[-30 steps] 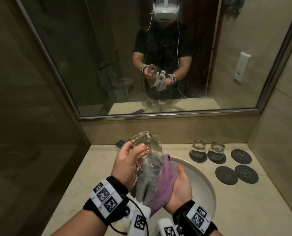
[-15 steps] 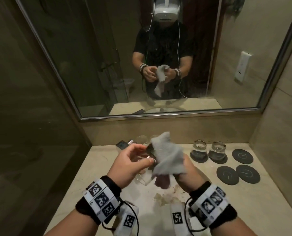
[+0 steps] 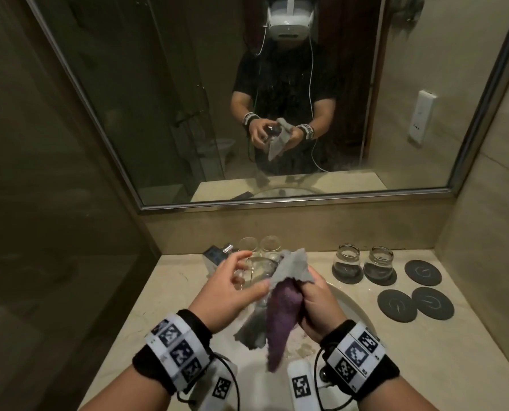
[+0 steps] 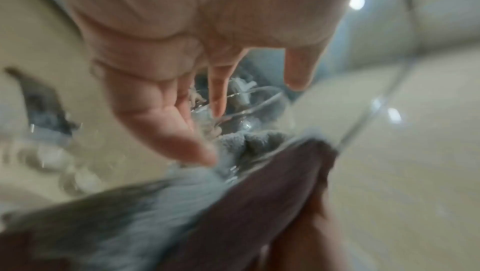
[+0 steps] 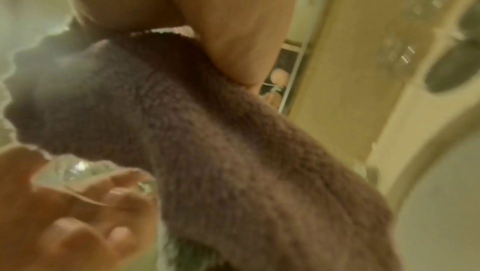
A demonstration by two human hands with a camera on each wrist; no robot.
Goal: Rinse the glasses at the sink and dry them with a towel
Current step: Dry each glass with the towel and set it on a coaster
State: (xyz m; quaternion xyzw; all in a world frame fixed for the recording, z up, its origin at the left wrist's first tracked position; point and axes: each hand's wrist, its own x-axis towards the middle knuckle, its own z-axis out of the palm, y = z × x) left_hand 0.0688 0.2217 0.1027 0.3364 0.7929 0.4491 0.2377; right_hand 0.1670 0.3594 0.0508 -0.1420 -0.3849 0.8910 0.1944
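Observation:
Over the sink (image 3: 354, 314) my left hand (image 3: 247, 274) grips a clear glass (image 3: 257, 269) by its side, thumb below and fingers above. My right hand (image 3: 311, 295) holds a grey and purple towel (image 3: 282, 310) bunched against the glass's right side; a grey corner stands up and the purple side hangs down. In the left wrist view the left hand (image 4: 205, 99) curls round the glass (image 4: 249, 107) with the towel (image 4: 241, 144) stuffed into it. In the blurred right wrist view the towel (image 5: 207, 131) fills the frame, beside the glass (image 5: 78, 172). How far the towel reaches inside is hidden.
Two glasses (image 3: 346, 261) (image 3: 379, 261) stand on dark coasters at the right of the counter (image 3: 170, 292), with three bare coasters (image 3: 422, 272) beside them. Two more glasses (image 3: 248, 246) and a small bottle (image 3: 217, 256) stand by the back wall under the mirror (image 3: 158, 114).
The glass has come down from its raised tilt to lie low over the sink. The right hand turned the towel against it, so the purple side now hangs down.

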